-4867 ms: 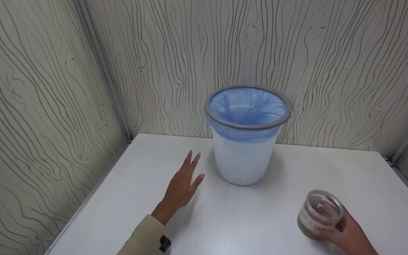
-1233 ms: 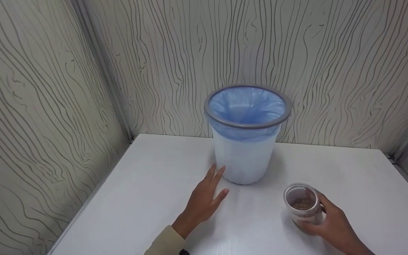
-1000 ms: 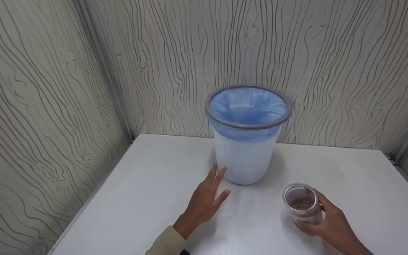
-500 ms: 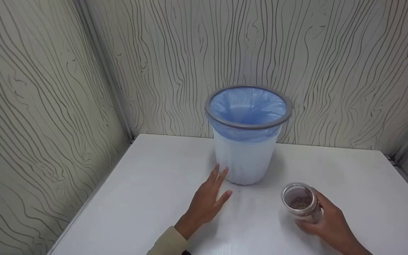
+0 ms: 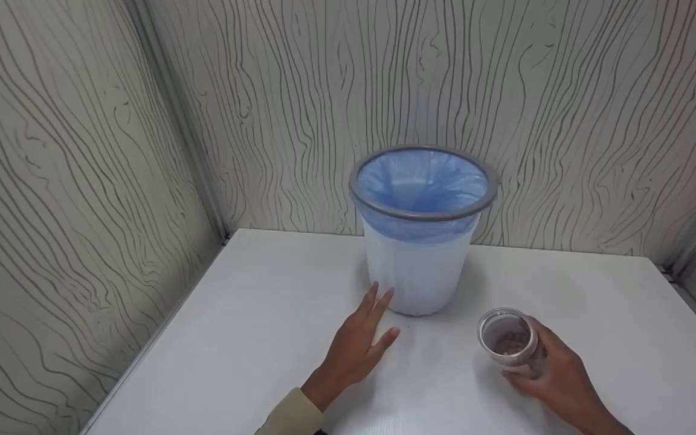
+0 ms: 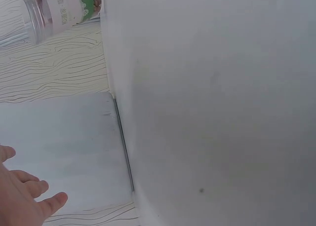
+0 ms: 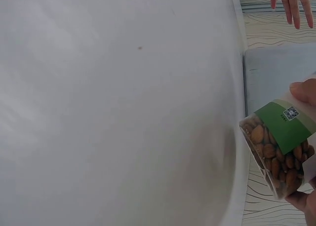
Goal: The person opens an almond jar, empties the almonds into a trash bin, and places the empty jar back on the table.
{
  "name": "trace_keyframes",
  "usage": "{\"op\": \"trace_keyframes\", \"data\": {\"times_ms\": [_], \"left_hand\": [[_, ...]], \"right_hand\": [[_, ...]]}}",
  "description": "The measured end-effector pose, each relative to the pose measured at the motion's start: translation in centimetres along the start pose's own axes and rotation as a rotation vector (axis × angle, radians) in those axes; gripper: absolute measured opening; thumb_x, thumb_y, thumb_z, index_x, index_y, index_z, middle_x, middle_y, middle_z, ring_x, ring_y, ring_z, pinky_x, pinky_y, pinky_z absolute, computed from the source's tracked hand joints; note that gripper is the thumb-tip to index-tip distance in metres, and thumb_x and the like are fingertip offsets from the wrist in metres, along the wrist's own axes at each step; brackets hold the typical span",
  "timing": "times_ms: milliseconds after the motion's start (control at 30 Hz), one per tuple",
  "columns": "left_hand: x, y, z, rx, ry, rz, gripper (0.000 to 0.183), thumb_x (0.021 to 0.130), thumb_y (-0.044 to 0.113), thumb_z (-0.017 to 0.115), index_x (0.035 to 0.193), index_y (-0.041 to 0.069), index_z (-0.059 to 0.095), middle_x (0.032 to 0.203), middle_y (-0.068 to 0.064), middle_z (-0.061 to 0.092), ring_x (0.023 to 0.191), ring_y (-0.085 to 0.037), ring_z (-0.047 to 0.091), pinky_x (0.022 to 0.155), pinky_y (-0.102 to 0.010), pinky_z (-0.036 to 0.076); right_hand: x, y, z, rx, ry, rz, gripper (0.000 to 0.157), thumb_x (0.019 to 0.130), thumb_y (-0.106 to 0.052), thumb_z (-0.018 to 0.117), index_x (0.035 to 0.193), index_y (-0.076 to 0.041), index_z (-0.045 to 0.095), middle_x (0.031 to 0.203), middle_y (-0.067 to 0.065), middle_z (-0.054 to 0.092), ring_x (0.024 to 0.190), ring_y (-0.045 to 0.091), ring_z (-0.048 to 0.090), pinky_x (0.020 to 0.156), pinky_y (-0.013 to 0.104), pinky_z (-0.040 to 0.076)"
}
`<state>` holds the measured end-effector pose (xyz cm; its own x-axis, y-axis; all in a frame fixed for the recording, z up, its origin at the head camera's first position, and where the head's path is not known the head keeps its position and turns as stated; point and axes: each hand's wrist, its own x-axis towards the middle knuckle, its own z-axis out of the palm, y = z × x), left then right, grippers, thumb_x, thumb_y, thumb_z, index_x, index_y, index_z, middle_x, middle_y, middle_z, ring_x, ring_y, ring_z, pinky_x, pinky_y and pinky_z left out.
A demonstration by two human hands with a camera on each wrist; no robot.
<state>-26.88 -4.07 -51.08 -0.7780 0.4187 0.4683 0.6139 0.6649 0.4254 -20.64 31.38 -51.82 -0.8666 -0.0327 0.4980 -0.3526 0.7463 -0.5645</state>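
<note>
My right hand [image 5: 556, 377] grips a clear jar of almonds [image 5: 508, 335] from its right side, thumb in front and fingers behind. The jar leans a little to the left, and brown almonds show down inside its mouth. Its green and white label [image 7: 284, 125] faces the right wrist view, with almonds packed below the green band. My left hand [image 5: 354, 344] holds nothing; its fingers are extended and spread, thumb out to the side. Those fingertips overlap the lower left of a white bin [image 5: 417, 272] in the head view. The left wrist view has the jar sideways at its top left corner.
The bin stands toward the back of the white table [image 5: 251, 326], lined with a blue bag [image 5: 423, 181] under a grey rim ring. Wood-grain panels [image 5: 299, 109] rise behind the table and on both sides.
Over the longer span, the right hand has brought the jar left, its mouth now turned more to the left. My left hand has shifted right, closer to the bin's base. The bin stayed put.
</note>
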Motion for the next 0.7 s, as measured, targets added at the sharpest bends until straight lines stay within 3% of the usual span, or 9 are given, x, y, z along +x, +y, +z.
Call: {"op": "trace_keyframes", "data": {"times_ms": [167, 300, 400, 567, 633, 700], "left_hand": [[0.02, 0.21, 0.21, -0.004, 0.009, 0.026, 0.067, 0.107, 0.054, 0.038, 0.164, 0.022, 0.021, 0.167, -0.016, 0.022, 0.144, -0.033, 0.041, 0.108, -0.054, 0.044], [0.00, 0.28, 0.49, 0.001, 0.018, 0.046, 0.066, 0.108, 0.052, 0.039, 0.163, 0.018, 0.023, 0.166, -0.018, 0.023, 0.144, -0.033, 0.042, 0.107, -0.054, 0.045], [-0.10, 0.44, 0.55, -0.003, 0.008, 0.037, 0.066, 0.108, 0.053, 0.037, 0.163, 0.019, 0.023, 0.167, -0.016, 0.022, 0.145, -0.033, 0.040, 0.107, -0.054, 0.044], [-0.01, 0.69, 0.52, -0.013, -0.003, 0.022, 0.066, 0.108, 0.054, 0.036, 0.164, 0.021, 0.022, 0.168, -0.014, 0.020, 0.145, -0.033, 0.039, 0.108, -0.055, 0.043], [0.06, 0.76, 0.48, -0.013, -0.004, 0.022, 0.067, 0.108, 0.055, 0.036, 0.164, 0.021, 0.022, 0.168, -0.014, 0.020, 0.145, -0.033, 0.039, 0.108, -0.055, 0.043], [0.15, 0.87, 0.43, -0.012, -0.004, 0.024, 0.067, 0.107, 0.055, 0.036, 0.164, 0.022, 0.022, 0.168, -0.014, 0.021, 0.145, -0.033, 0.040, 0.108, -0.055, 0.043]], "right_hand": [[0.24, -0.26, -0.15, -0.012, 0.005, -0.014, 0.108, 0.057, -0.015, 0.100, 0.146, 0.004, 0.043, 0.138, 0.023, 0.057, 0.126, 0.046, 0.055, 0.100, -0.002, 0.018], [0.23, -0.37, -0.10, -0.012, 0.028, -0.046, 0.109, 0.054, -0.010, 0.101, 0.145, 0.005, 0.043, 0.136, 0.025, 0.056, 0.124, 0.050, 0.055, 0.101, -0.003, 0.018], [0.24, -0.37, -0.01, -0.022, 0.036, -0.056, 0.109, 0.053, -0.007, 0.100, 0.146, 0.002, 0.043, 0.136, 0.023, 0.057, 0.125, 0.042, 0.056, 0.101, -0.002, 0.019], [0.24, -0.39, 0.01, -0.028, 0.060, -0.066, 0.110, 0.052, -0.006, 0.100, 0.148, -0.003, 0.045, 0.137, 0.017, 0.058, 0.130, 0.001, 0.046, 0.102, -0.001, 0.021], [0.25, -0.49, 0.01, -0.030, 0.070, -0.067, 0.110, 0.052, -0.006, 0.099, 0.148, -0.004, 0.045, 0.136, 0.016, 0.059, 0.129, -0.002, 0.045, 0.102, -0.001, 0.022], [0.29, -0.69, -0.01, -0.038, 0.069, -0.069, 0.110, 0.052, -0.006, 0.099, 0.148, -0.004, 0.045, 0.136, 0.016, 0.058, 0.130, 0.010, 0.050, 0.102, -0.001, 0.020]]}}
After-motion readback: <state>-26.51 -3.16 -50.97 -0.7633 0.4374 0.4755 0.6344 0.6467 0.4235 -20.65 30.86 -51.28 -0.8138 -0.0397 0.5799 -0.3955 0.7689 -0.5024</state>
